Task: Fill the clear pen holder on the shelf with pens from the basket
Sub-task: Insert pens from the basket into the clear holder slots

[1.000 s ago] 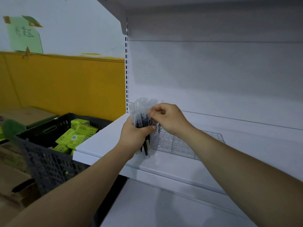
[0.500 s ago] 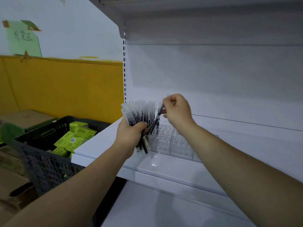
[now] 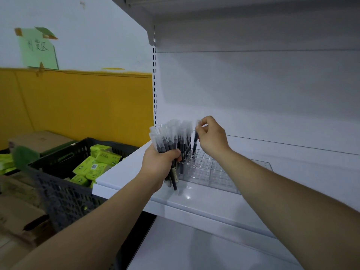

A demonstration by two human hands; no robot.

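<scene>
Head view: left hand [image 3: 158,162] grips pens [image 3: 171,137], right hand [image 3: 212,139] pinches pen [image 3: 195,140]

One pen [image 3: 195,143] in the right hand [image 3: 213,141]. One bundle of pens [image 3: 171,137], uncountable, in the left hand [image 3: 160,162]. One clear pen holder [image 3: 218,174] beneath. One basket [image 3: 64,193] leftward.

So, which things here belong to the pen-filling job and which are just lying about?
Job: pen bundle gripped in left hand; single pen pinched by right hand; clear pen holder; shelf; basket.
Lying about: green boxes in the basket, contents unclear; cardboard boxes; green wall note.
</scene>
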